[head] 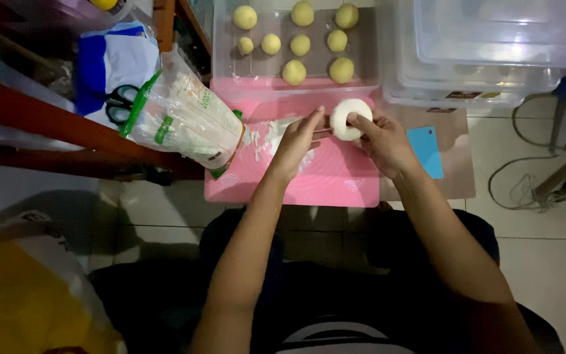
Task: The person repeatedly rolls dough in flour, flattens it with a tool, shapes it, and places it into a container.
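Observation:
My right hand (384, 141) holds a round white piece of dough (347, 118) above the pink silicone mat (335, 180). The fingers of my left hand (296, 141) reach toward the dough's left side and seem to grip a thin stick there, mostly hidden. A small heap of white flour (266, 134) lies on the mat just left of my left hand. Beyond the mat stands a clear plastic tray (224, 52) with several yellowish dough balls (294, 72) in rows.
A flour bag (181, 118) in clear plastic with green print lies left of the mat. Black scissors (120, 101) rest beyond it. Right of my right hand is a blue scraper (426, 151) on a brown board. Stacked clear containers (486, 59) and cables (545, 177) are at right.

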